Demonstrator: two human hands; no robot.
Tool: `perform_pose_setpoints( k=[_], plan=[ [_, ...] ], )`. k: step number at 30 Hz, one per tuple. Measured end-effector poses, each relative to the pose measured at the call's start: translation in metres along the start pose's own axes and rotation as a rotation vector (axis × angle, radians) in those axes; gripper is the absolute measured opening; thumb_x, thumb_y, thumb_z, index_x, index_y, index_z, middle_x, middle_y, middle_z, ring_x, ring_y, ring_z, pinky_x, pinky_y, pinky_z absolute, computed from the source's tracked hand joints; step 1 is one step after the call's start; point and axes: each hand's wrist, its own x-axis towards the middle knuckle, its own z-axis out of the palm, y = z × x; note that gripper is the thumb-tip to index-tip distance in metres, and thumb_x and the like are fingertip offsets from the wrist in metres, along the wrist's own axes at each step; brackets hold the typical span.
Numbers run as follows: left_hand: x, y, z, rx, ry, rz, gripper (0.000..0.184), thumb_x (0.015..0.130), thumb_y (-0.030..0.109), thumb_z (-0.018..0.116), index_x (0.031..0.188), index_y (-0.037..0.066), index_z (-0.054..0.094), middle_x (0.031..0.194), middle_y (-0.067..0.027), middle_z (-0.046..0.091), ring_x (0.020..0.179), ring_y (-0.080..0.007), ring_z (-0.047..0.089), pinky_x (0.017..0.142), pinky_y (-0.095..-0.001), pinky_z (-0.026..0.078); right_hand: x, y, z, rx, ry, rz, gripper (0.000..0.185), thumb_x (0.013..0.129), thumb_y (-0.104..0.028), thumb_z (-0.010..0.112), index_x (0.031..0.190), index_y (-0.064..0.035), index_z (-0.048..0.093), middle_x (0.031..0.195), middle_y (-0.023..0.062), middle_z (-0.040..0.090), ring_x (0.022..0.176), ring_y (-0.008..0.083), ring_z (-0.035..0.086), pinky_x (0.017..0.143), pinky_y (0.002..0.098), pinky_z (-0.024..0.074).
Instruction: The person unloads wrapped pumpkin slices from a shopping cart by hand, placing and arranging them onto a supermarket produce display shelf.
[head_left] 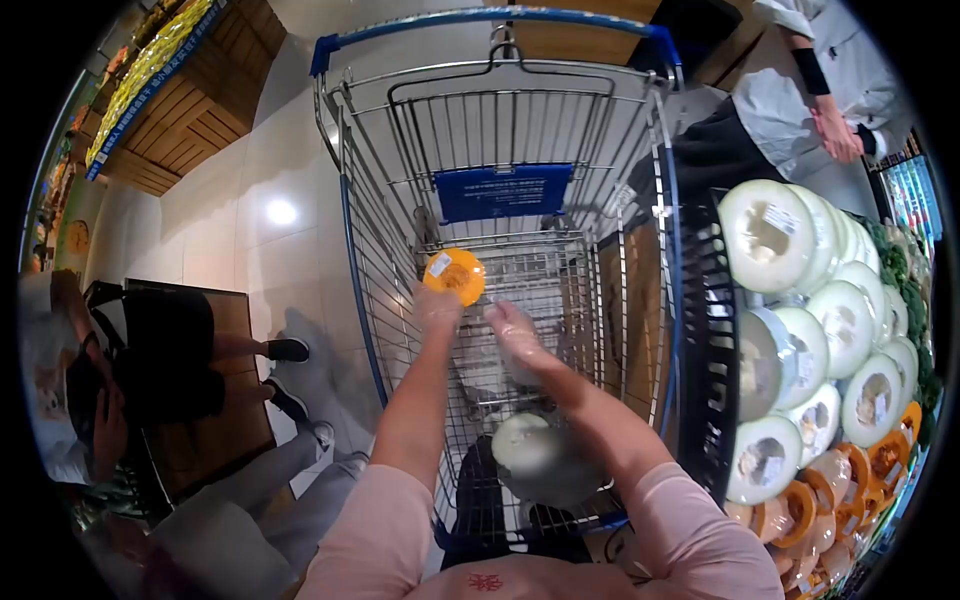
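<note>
Over the shopping cart (345, 200), my left hand (437, 306) is closed on the near edge of a cut pumpkin piece (462, 270). The piece is a bright orange round with a hollow, seedy middle and a white label at its upper left. My right hand (513, 332) hovers a little to its right, apart from the pumpkin; its fingers look loosely spread with nothing visible in them, though slightly blurred. Nearer to me, pale green-white melon pieces (522, 440) lie low in the cart, partly blurred and hidden by my right forearm.
A black crate (710, 400) on the right holds wrapped winter melon rounds (765, 235) and orange pumpkin pieces (800, 510). A person in grey (800, 110) stands beyond it. People stand at left near a wooden stand (200, 440); another wooden display (185, 130) is behind.
</note>
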Motion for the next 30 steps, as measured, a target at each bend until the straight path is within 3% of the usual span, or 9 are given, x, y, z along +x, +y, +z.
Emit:
perform_pose_setpoints(
  k=[3, 7, 11, 13, 16, 22, 26, 27, 30],
  plan=[
    [0.031, 0.002, 0.024, 0.122, -0.070, -0.098, 0.057, 0.082, 0.019, 0.066, 0.133, -0.001, 0.050, 0.120, -0.0282, 0.068, 0.111, -0.0415, 0.068, 0.097, -0.0486, 0.052, 0.099, 0.060, 0.024, -0.032, 0.157, 0.010, 0.073, 0.101, -0.051, 0.054, 0.150, 0.0013, 0.043, 0.137, 0.0238, 0.060, 0.129, 0.0338, 0.057, 0.109, 0.0406, 0.0429],
    [0.037, 0.002, 0.033, -0.368, 0.038, -0.088, 0.046, 0.086, 0.022, 0.062, 0.126, -0.002, 0.054, 0.117, -0.0270, 0.067, 0.109, -0.0430, 0.067, 0.096, -0.0496, 0.052, 0.142, 0.053, 0.038, 0.152, 0.184, 0.058, 0.068, 0.105, -0.050, 0.049, 0.153, -0.0026, 0.041, 0.150, 0.0177, 0.051, 0.137, 0.0291, 0.049, 0.112, 0.0386, 0.0394],
    [0.043, -0.002, 0.042, 0.272, 0.198, 0.129, 0.045, 0.090, 0.028, 0.062, 0.121, -0.004, 0.057, 0.117, -0.0255, 0.066, 0.109, -0.0415, 0.065, 0.096, -0.0493, 0.051, 0.179, 0.071, 0.052, 0.755, -0.086, 0.117, 0.064, 0.109, -0.045, 0.046, 0.157, -0.0036, 0.038, 0.160, 0.0131, 0.041, 0.140, 0.0232, 0.044, 0.115, 0.0343, 0.0353],
    [0.046, -0.002, 0.055, 0.430, 0.396, 0.269, 0.049, 0.090, 0.036, 0.066, 0.117, -0.005, 0.061, 0.115, -0.0267, 0.068, 0.108, -0.0400, 0.067, 0.094, -0.0507, 0.052, 0.193, 0.093, 0.057, 0.773, -0.072, 0.076, 0.066, 0.108, -0.048, 0.046, 0.156, -0.0041, 0.039, 0.159, 0.0121, 0.042, 0.139, 0.0227, 0.045, 0.114, 0.0346, 0.0357],
    [0.056, 0.007, 0.045, 0.511, 0.265, 0.320, 0.056, 0.093, 0.041, 0.063, 0.122, -0.006, 0.056, 0.122, -0.0245, 0.062, 0.114, -0.0405, 0.062, 0.101, -0.0492, 0.048, 0.207, 0.121, 0.054, 0.742, -0.053, 0.067, 0.063, 0.106, -0.054, 0.047, 0.149, -0.0070, 0.048, 0.145, 0.0094, 0.054, 0.127, 0.0216, 0.054, 0.108, 0.0359, 0.0422],
    [0.075, 0.002, 0.063, 0.147, -0.049, -0.048, 0.070, 0.096, 0.056, 0.060, 0.128, -0.006, 0.057, 0.125, -0.0255, 0.065, 0.116, -0.0374, 0.065, 0.099, -0.0468, 0.050, 0.156, 0.065, 0.074, 0.965, -0.014, 0.058, 0.061, 0.106, -0.057, 0.044, 0.144, -0.0089, 0.054, 0.139, 0.0085, 0.059, 0.125, 0.0217, 0.055, 0.109, 0.0373, 0.0431],
    [0.029, -0.002, 0.055, -0.141, 0.051, 0.153, 0.059, 0.094, 0.047, 0.070, 0.118, -0.007, 0.066, 0.108, -0.0219, 0.072, 0.096, -0.0339, 0.071, 0.085, -0.0456, 0.057, 0.130, 0.048, 0.059, 1.297, -0.164, 0.055, 0.053, 0.106, -0.052, 0.046, 0.130, -0.0074, 0.063, 0.123, 0.0091, 0.068, 0.112, 0.0263, 0.064, 0.102, 0.0413, 0.0501],
    [0.008, 0.002, 0.067, -0.154, 0.174, 0.150, 0.045, 0.099, 0.040, 0.064, 0.115, -0.003, 0.070, 0.100, -0.0134, 0.073, 0.089, -0.0241, 0.070, 0.080, -0.0404, 0.057, 0.130, 0.054, 0.050, 1.351, -0.235, -0.026, 0.046, 0.105, -0.048, 0.051, 0.125, -0.0089, 0.065, 0.117, 0.0080, 0.070, 0.105, 0.0251, 0.066, 0.095, 0.0407, 0.0533],
    [-0.035, 0.011, 0.022, -0.631, -0.015, 0.319, 0.053, 0.096, 0.043, 0.068, 0.113, -0.008, 0.067, 0.107, -0.0204, 0.071, 0.092, -0.0286, 0.071, 0.075, -0.0419, 0.060, 0.088, 0.008, 0.034, 1.108, 0.017, -0.205, 0.036, 0.100, -0.039, 0.065, 0.120, -0.0090, 0.064, 0.113, 0.0086, 0.068, 0.102, 0.0215, 0.066, 0.087, 0.0386, 0.0551]
  ],
)
